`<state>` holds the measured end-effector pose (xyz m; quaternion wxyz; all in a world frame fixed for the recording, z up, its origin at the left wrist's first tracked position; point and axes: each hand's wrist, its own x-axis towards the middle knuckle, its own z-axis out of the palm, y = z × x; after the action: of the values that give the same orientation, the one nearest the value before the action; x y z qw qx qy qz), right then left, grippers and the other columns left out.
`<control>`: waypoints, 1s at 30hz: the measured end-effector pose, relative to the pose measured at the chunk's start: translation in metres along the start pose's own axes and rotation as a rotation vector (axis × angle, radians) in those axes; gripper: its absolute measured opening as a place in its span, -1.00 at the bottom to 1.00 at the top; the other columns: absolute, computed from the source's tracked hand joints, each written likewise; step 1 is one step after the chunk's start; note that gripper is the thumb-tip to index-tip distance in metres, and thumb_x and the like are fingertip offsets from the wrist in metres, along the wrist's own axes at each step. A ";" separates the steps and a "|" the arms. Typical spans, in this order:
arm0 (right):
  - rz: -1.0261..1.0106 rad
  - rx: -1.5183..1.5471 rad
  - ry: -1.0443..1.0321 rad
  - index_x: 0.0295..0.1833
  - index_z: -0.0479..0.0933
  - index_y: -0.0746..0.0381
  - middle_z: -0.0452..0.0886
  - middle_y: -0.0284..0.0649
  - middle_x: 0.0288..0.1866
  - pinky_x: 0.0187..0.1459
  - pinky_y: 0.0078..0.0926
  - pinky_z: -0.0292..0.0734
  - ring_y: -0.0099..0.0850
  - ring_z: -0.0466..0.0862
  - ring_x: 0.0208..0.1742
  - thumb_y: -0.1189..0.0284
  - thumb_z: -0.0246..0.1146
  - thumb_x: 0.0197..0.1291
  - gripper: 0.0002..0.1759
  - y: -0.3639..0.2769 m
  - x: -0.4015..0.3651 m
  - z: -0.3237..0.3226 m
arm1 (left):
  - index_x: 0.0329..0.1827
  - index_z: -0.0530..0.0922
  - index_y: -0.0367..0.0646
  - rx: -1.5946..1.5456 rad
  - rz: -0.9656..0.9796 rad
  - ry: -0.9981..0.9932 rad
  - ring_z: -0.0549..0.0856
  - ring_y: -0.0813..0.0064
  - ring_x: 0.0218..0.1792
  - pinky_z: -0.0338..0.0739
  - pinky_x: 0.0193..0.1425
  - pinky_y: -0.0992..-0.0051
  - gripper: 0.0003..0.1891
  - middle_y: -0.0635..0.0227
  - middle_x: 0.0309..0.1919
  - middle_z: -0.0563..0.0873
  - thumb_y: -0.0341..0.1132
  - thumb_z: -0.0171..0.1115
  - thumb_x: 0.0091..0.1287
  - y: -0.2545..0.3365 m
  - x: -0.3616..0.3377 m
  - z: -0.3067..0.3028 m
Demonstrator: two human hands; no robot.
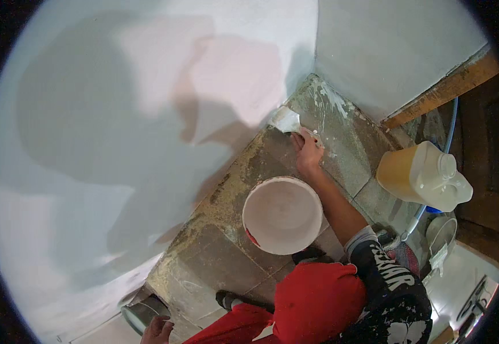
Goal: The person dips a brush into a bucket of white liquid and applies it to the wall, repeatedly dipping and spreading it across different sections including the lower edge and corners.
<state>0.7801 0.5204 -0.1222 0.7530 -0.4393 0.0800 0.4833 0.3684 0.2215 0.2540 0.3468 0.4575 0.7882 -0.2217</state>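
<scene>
My right hand (309, 150) is closed round the handle of a wide scraper (286, 120), whose pale blade lies at the foot of the white wall, near the corner. Below that hand, a round white bucket (282, 215) with a red mark on its rim stands on the tiled floor by my legs. My left hand (157, 331) is at the bottom edge beside a grey-green container (137, 316); its fingers are bent, and whether they hold anything is not clear.
A jug of yellow liquid (424, 175) stands on the right, near a blue hose (452, 126) and a small clear bucket (441, 234). A wooden door frame (444, 89) edges the right wall. Whitish splashes mark the floor tiles.
</scene>
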 end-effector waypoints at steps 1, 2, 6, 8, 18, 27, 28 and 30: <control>0.029 0.029 -0.020 -0.02 0.47 0.36 0.62 -0.11 -0.07 -0.02 -0.36 0.68 -0.28 0.69 -0.08 0.50 0.19 0.28 -0.79 -0.001 0.000 0.002 | 0.09 0.50 -0.29 -0.001 -0.001 0.001 0.61 0.14 -0.05 0.45 0.06 0.29 -0.62 0.05 -0.08 0.65 -0.14 -0.01 0.46 0.001 -0.001 0.000; 0.056 0.058 -0.040 -0.03 0.47 0.35 0.62 -0.11 -0.09 -0.02 -0.36 0.68 -0.29 0.69 -0.07 0.49 0.19 0.28 -0.80 -0.002 0.000 0.003 | 0.09 0.50 -0.29 -0.007 -0.002 -0.002 0.61 0.14 -0.04 0.45 0.06 0.29 -0.62 0.04 -0.08 0.65 -0.14 -0.01 0.46 0.002 -0.002 -0.001; 0.136 0.203 -0.175 -0.03 0.48 0.35 0.62 -0.12 -0.11 -0.02 -0.35 0.69 -0.28 0.68 -0.06 0.48 0.17 0.29 -0.80 -0.013 -0.001 -0.011 | 0.08 0.50 -0.30 -0.043 0.019 0.006 0.62 0.16 -0.01 0.45 0.07 0.29 -0.63 0.04 -0.06 0.65 -0.15 -0.01 0.46 -0.002 0.001 0.001; 0.127 0.237 -0.144 0.00 0.44 0.33 0.61 -0.10 -0.07 -0.08 -0.33 0.72 -0.24 0.70 -0.10 0.54 0.19 0.24 -0.77 -0.019 -0.005 -0.012 | 0.08 0.49 -0.30 -0.030 0.004 -0.018 0.62 0.16 -0.01 0.45 0.07 0.29 -0.62 0.04 -0.05 0.65 -0.15 -0.01 0.46 -0.001 0.003 -0.001; 0.040 -0.017 -0.084 -0.02 0.47 0.34 0.61 -0.10 -0.04 0.02 -0.36 0.68 -0.28 0.68 -0.04 0.47 0.17 0.30 -0.79 -0.004 -0.004 0.001 | 0.10 0.46 -0.32 -0.082 0.017 -0.011 0.61 0.16 -0.02 0.45 0.07 0.30 -0.62 0.03 -0.06 0.64 -0.15 -0.02 0.47 -0.003 0.003 0.000; 0.107 0.163 -0.141 -0.03 0.48 0.34 0.63 -0.13 -0.07 0.01 -0.39 0.68 -0.29 0.69 -0.07 0.48 0.16 0.32 -0.82 -0.022 -0.003 -0.012 | 0.15 0.43 -0.29 -0.122 -0.047 -0.063 0.61 0.22 0.05 0.46 0.10 0.32 -0.64 0.03 -0.02 0.63 -0.20 -0.02 0.48 0.000 0.003 -0.002; 0.071 0.097 -0.120 -0.03 0.48 0.35 0.63 -0.13 -0.08 -0.01 -0.39 0.69 -0.29 0.69 -0.09 0.49 0.18 0.30 -0.81 -0.016 -0.001 -0.013 | 0.15 0.43 -0.29 -0.122 -0.047 -0.061 0.61 0.22 0.05 0.46 0.10 0.32 -0.64 0.03 -0.02 0.63 -0.20 -0.02 0.48 -0.003 0.004 -0.002; 0.033 0.029 -0.102 -0.04 0.49 0.36 0.63 -0.14 -0.08 -0.03 -0.39 0.70 -0.29 0.69 -0.10 0.50 0.19 0.29 -0.80 -0.010 0.002 -0.008 | 0.18 0.42 -0.28 -0.094 -0.062 -0.070 0.61 0.23 0.05 0.45 0.11 0.32 -0.64 0.04 0.01 0.62 -0.20 -0.03 0.48 -0.005 0.005 0.000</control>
<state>0.7917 0.5141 -0.1216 0.7542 -0.4020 0.0559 0.5162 0.3621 0.2219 0.2510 0.3881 0.4081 0.7989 -0.2112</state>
